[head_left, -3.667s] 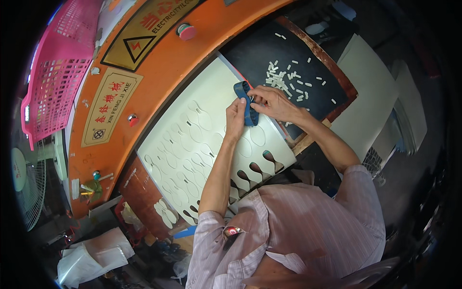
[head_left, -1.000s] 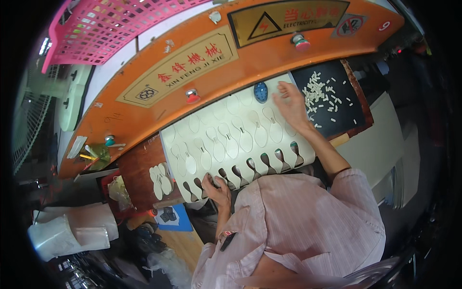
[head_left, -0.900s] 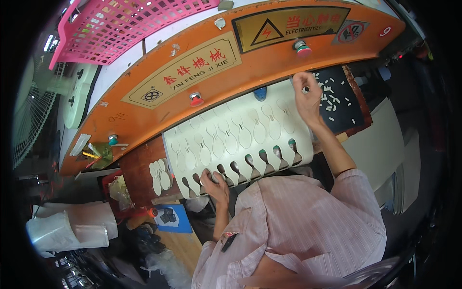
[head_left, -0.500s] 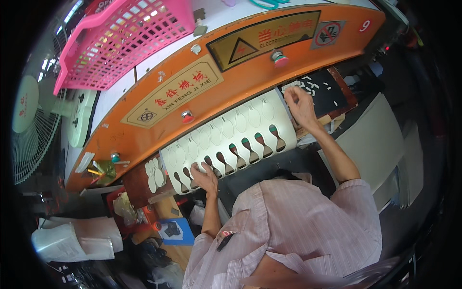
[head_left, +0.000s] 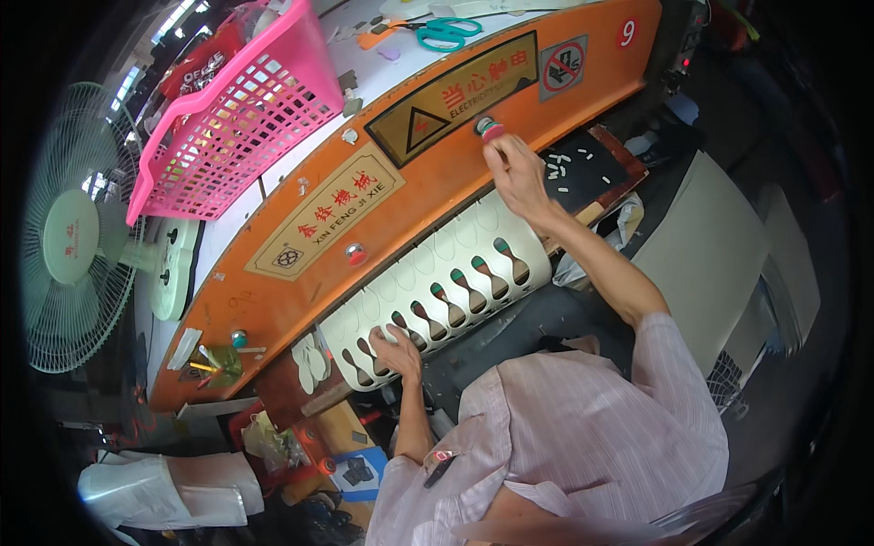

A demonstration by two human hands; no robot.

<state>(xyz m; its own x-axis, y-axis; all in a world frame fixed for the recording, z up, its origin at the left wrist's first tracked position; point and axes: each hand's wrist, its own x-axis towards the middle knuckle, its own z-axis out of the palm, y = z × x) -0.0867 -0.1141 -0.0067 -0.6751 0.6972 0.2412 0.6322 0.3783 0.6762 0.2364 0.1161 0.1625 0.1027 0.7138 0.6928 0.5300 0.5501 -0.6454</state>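
Contact is made between the fingertips of the right hand [head_left: 514, 168] and the red push button [head_left: 490, 127] on the sloped orange machine housing [head_left: 428, 196]. The hand is extended away from the body with its fingers loosely spread, and nothing is held in it. The button lies directly at the fingertips, on the far side of the hand, below the yellow warning plate [head_left: 455, 96].

The left hand [head_left: 398, 350] is laid flat, fingers spread, on the near left part of the white die-cut sheet [head_left: 437, 291]; nothing is gripped. The long axis of the sheet runs from lower left to upper right along the foot of the housing, and its far right end is placed just beside the right wrist. Rows of sole-shaped cut-outs are seen across it.

The right hand is the nearer one to the button; the left is well apart from it. A second red button [head_left: 354, 254] is set on the housing between the two hands, closer to the left.

A black cutting pad [head_left: 592, 168] with small white scraps lies just right of the right hand. A pink basket [head_left: 241, 114] and scissors [head_left: 446, 32] rest on top of the machine, and a fan [head_left: 77, 237] stands at the left. No obstruction is seen between hand and button.
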